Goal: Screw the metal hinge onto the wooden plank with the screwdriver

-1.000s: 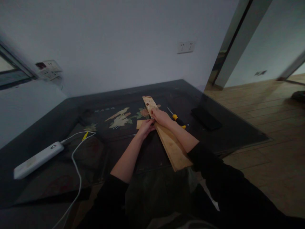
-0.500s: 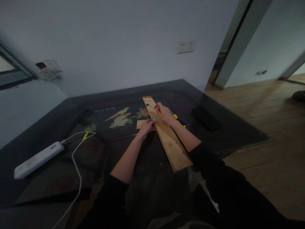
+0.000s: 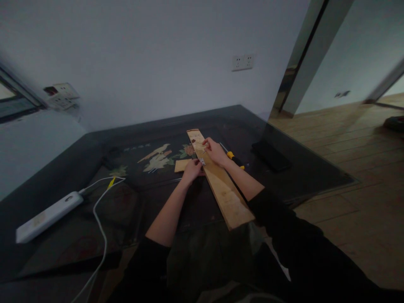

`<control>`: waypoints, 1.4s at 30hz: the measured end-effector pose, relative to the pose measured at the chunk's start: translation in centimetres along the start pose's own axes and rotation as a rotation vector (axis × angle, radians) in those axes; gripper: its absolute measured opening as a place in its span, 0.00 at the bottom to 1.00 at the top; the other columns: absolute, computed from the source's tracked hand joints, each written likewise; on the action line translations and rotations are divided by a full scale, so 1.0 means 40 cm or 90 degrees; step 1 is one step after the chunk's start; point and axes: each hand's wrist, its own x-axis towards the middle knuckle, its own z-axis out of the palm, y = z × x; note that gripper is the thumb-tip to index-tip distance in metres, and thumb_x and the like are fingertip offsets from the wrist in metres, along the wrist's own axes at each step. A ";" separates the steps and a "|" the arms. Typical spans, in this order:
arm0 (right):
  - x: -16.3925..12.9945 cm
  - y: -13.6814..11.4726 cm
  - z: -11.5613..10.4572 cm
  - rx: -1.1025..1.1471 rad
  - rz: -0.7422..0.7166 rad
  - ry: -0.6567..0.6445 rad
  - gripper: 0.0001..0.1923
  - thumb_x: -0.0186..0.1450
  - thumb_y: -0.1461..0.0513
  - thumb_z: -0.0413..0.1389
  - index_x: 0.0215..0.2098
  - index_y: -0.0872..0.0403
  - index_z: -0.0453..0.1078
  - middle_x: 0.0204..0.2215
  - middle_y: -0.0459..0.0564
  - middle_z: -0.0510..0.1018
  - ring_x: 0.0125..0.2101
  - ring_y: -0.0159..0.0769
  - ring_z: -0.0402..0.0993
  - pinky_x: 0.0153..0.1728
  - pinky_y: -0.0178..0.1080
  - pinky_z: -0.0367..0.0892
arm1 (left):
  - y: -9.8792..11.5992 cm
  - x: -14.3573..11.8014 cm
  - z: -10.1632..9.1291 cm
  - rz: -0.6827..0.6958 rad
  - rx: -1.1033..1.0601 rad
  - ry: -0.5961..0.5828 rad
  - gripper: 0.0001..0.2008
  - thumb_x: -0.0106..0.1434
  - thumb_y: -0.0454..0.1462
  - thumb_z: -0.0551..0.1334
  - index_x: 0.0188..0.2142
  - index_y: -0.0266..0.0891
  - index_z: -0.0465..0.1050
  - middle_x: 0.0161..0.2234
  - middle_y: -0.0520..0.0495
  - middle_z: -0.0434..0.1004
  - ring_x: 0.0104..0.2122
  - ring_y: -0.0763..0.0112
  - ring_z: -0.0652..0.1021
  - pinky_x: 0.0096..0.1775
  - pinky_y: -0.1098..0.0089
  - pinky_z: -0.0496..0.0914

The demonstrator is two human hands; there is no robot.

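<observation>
A long wooden board [image 3: 230, 198] lies lengthwise on the dark table, its near end towards me. Close to the board's left edge sits a small silvery hinge [image 3: 203, 161] with holes in it. My left hand [image 3: 192, 170] pinches this hinge against the wood, its other fingers at the board's side. Over the board, just beyond the hinge, my right hand [image 3: 215, 153] has thumb and fingers closed on a tiny thin screw [image 3: 204, 151], partly covered by the fingertips. A short wooden piece [image 3: 180, 166] lies left of the board, beside my left hand.
A yellow-and-black screwdriver [image 3: 235, 159] lies right of the board, partly behind my right forearm. Further right is a flat black object [image 3: 271, 156]. A white power strip [image 3: 49, 216] with a white cable [image 3: 100, 223] occupies the table's left side. A wall stands behind the table.
The view has shifted slightly. My right fingers have turned a little, showing the screw more clearly, and my left hand still pinches the hinge. More of the short wooden piece shows.
</observation>
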 end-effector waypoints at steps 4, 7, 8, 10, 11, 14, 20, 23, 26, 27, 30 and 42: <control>0.000 0.001 0.000 0.008 -0.005 -0.010 0.14 0.63 0.67 0.48 0.46 0.53 0.66 0.31 0.44 0.73 0.31 0.33 0.69 0.35 0.34 0.60 | 0.003 -0.002 -0.005 -0.008 0.037 0.016 0.03 0.60 0.30 0.64 0.34 0.37 0.74 0.28 0.48 0.80 0.16 0.73 0.75 0.24 0.72 0.73; -0.001 0.000 0.000 0.011 -0.004 -0.010 0.14 0.63 0.67 0.49 0.46 0.52 0.66 0.30 0.44 0.73 0.31 0.33 0.69 0.35 0.34 0.60 | 0.000 -0.002 -0.010 0.023 0.113 0.014 0.01 0.60 0.32 0.65 0.32 0.38 0.74 0.23 0.50 0.77 0.14 0.73 0.75 0.21 0.75 0.69; -0.001 -0.001 -0.001 0.011 -0.003 -0.008 0.13 0.63 0.67 0.49 0.46 0.52 0.66 0.30 0.43 0.72 0.31 0.33 0.69 0.35 0.34 0.61 | -0.001 -0.002 -0.012 0.040 0.150 0.016 0.01 0.61 0.33 0.64 0.32 0.38 0.74 0.22 0.51 0.76 0.13 0.73 0.74 0.20 0.75 0.67; -0.001 -0.003 -0.001 0.019 -0.002 -0.007 0.13 0.63 0.67 0.49 0.45 0.52 0.66 0.28 0.42 0.71 0.30 0.33 0.69 0.35 0.34 0.61 | -0.001 -0.003 -0.017 0.059 0.215 0.017 0.03 0.62 0.34 0.64 0.31 0.38 0.74 0.19 0.52 0.74 0.12 0.73 0.73 0.19 0.76 0.65; -0.001 -0.004 -0.001 0.028 -0.003 -0.007 0.13 0.63 0.67 0.49 0.45 0.52 0.66 0.28 0.42 0.71 0.30 0.33 0.69 0.35 0.34 0.61 | 0.001 -0.005 -0.020 0.060 0.235 0.016 0.03 0.62 0.35 0.64 0.31 0.39 0.74 0.18 0.52 0.73 0.12 0.73 0.72 0.20 0.75 0.65; -0.001 -0.010 -0.002 0.070 -0.007 -0.013 0.13 0.62 0.67 0.50 0.44 0.53 0.66 0.27 0.41 0.70 0.29 0.32 0.68 0.34 0.33 0.61 | 0.015 -0.015 -0.033 0.077 0.278 0.052 0.04 0.62 0.36 0.64 0.30 0.39 0.74 0.20 0.51 0.74 0.15 0.71 0.74 0.26 0.73 0.68; -0.004 -0.037 -0.011 0.109 -0.022 -0.056 0.13 0.59 0.66 0.53 0.43 0.55 0.66 0.25 0.40 0.69 0.28 0.32 0.67 0.34 0.33 0.61 | 0.049 -0.027 -0.057 0.276 0.289 0.187 0.07 0.55 0.30 0.67 0.35 0.41 0.76 0.33 0.45 0.78 0.40 0.60 0.78 0.46 0.67 0.68; -0.008 -0.047 -0.016 0.113 -0.029 -0.067 0.13 0.59 0.66 0.53 0.43 0.55 0.66 0.25 0.40 0.69 0.29 0.32 0.67 0.34 0.34 0.60 | 0.056 -0.023 -0.053 0.313 0.246 0.148 0.13 0.54 0.28 0.67 0.39 0.40 0.75 0.36 0.46 0.77 0.38 0.63 0.77 0.46 0.67 0.68; -0.009 -0.049 -0.015 0.149 -0.041 -0.083 0.10 0.61 0.64 0.55 0.42 0.55 0.65 0.23 0.38 0.67 0.27 0.32 0.65 0.33 0.34 0.59 | 0.058 -0.022 -0.046 0.346 0.192 0.136 0.13 0.53 0.27 0.67 0.38 0.41 0.76 0.36 0.47 0.77 0.39 0.64 0.76 0.47 0.68 0.68; -0.010 -0.049 -0.013 0.162 -0.047 -0.088 0.10 0.61 0.64 0.55 0.41 0.55 0.65 0.23 0.38 0.66 0.26 0.31 0.65 0.32 0.33 0.58 | 0.057 -0.023 -0.045 0.353 0.187 0.132 0.13 0.54 0.27 0.67 0.38 0.41 0.76 0.35 0.47 0.77 0.39 0.65 0.76 0.48 0.68 0.67; -0.012 -0.052 -0.008 0.191 -0.061 -0.098 0.08 0.62 0.63 0.56 0.40 0.54 0.64 0.22 0.38 0.66 0.25 0.30 0.64 0.30 0.33 0.58 | 0.055 -0.028 -0.042 0.366 0.208 0.118 0.12 0.56 0.27 0.65 0.38 0.42 0.76 0.32 0.49 0.77 0.37 0.66 0.77 0.48 0.68 0.68; -0.024 -0.058 -0.023 0.225 -0.052 -0.099 0.12 0.66 0.56 0.54 0.43 0.55 0.65 0.25 0.41 0.71 0.24 0.30 0.68 0.29 0.33 0.62 | 0.042 0.005 -0.301 0.403 0.499 0.241 0.11 0.60 0.31 0.63 0.41 0.41 0.80 0.34 0.45 0.80 0.35 0.63 0.78 0.45 0.67 0.70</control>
